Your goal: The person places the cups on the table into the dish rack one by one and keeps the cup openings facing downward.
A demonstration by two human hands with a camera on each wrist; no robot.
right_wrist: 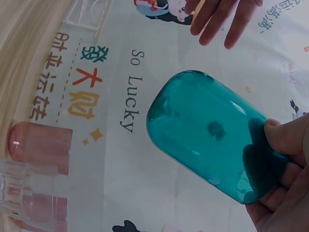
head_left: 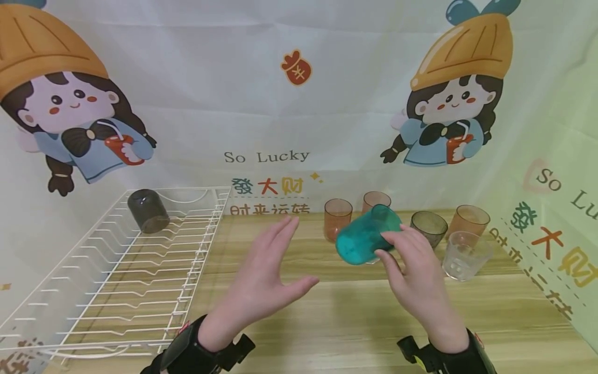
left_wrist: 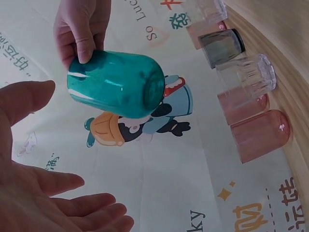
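Right of the rack [head_left: 112, 344], the counter [head_left: 345, 327] left a wide lane, the left hand [head_left: 263, 272] above it. Farther from the rack, the teal cup [head_left: 364, 239] in the right hand [head_left: 416, 270] hung across the way to two pink cups [head_left: 337, 215] and a clear cup [left_wrist: 248, 75]. Farthest from it, a green cup [head_left: 430, 228], a third pink cup [head_left: 469, 221] and a second clear cup [head_left: 462, 259] crowded close. Inside the rack, the dark cup [head_left: 147, 210] blocked only the far end; nearer wires lay open from above.

Each black wristband [head_left: 184, 349] carries a small black block [head_left: 244, 350].
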